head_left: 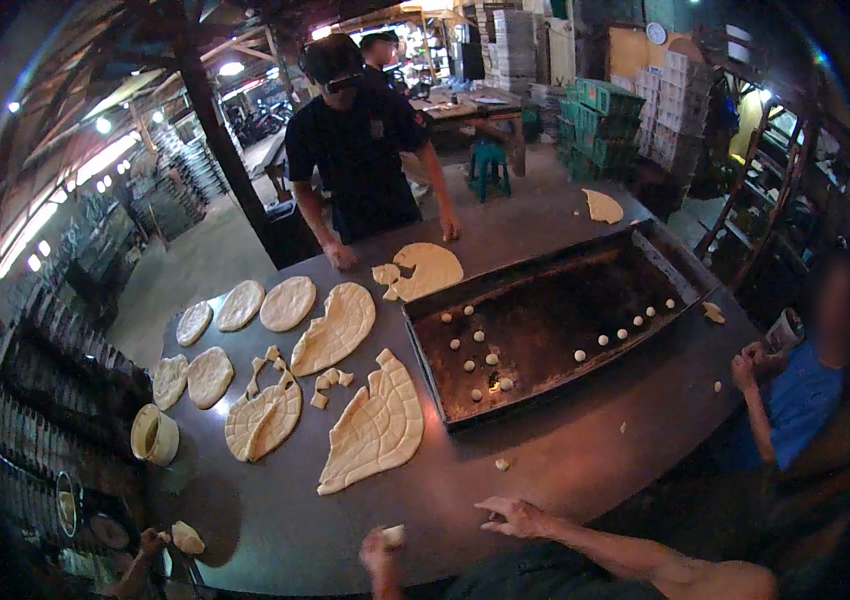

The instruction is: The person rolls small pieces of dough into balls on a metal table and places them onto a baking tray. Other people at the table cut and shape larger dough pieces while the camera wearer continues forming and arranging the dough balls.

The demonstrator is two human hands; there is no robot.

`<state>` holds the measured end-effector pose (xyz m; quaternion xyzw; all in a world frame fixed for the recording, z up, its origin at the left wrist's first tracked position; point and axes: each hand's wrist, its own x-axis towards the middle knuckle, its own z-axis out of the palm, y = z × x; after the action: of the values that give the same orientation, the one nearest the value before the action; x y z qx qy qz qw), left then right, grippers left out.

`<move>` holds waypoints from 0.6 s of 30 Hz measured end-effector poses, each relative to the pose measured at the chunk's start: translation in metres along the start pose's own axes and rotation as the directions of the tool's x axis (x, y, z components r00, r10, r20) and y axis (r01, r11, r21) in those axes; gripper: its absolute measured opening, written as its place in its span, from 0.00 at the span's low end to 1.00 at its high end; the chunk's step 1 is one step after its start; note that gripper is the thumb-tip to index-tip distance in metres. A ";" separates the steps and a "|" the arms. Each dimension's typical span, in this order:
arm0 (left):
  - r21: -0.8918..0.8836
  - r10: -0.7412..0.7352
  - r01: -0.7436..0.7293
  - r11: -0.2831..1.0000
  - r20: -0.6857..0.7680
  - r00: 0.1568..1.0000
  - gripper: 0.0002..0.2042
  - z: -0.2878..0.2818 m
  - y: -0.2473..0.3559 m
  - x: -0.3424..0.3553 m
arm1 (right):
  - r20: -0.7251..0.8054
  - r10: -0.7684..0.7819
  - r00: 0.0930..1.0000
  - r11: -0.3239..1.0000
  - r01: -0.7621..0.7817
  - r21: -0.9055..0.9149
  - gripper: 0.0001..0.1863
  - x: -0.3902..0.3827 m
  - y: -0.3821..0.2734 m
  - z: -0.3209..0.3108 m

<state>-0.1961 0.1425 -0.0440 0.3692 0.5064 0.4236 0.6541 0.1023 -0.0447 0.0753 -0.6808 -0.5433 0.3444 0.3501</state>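
Observation:
My left hand [380,560], at the bottom edge of the table, is closed around a small pale dough piece [394,536]. To its right, my right hand [511,518] hovers over the metal tabletop with fingers stretched out and nothing visible in them. A little dough ball [502,464] lies on the table just beyond it. Farther left spreads a large dough sheet [375,430], scored into pieces with part of its edge cut away. Beyond my right hand stands a dark rectangular baking tray [535,402], holding several small dough balls [603,341] in loose rows.
Several flat dough rounds [288,303] and cut scraps [330,380] cover the table's left side, near a white tub [155,435]. Across stands a person in dark clothes [355,160]; another in blue [795,405] works at right. A co-worker's hand [150,545] shows lower left.

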 end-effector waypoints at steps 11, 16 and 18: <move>0.468 -0.236 -0.080 0.880 0.576 0.783 0.21 0.199 0.010 -0.079 | -0.179 -0.037 0.983 0.997 0.023 -0.077 0.20 -0.006 0.027 -0.024; 0.563 -0.266 -0.314 0.764 0.719 0.641 0.18 0.198 0.019 -0.083 | -0.230 -0.018 0.973 0.997 0.001 -0.074 0.16 -0.024 0.025 -0.023; 0.618 -0.327 -0.396 0.679 0.737 0.591 0.17 0.200 0.027 -0.085 | -0.302 -0.092 0.949 0.990 0.055 -0.131 0.16 -0.028 0.021 -0.019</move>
<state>-0.0171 0.0627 0.0536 0.7583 0.2696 -0.0178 0.5933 0.1242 -0.0774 0.0694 -0.7253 -0.5270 0.1875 0.4013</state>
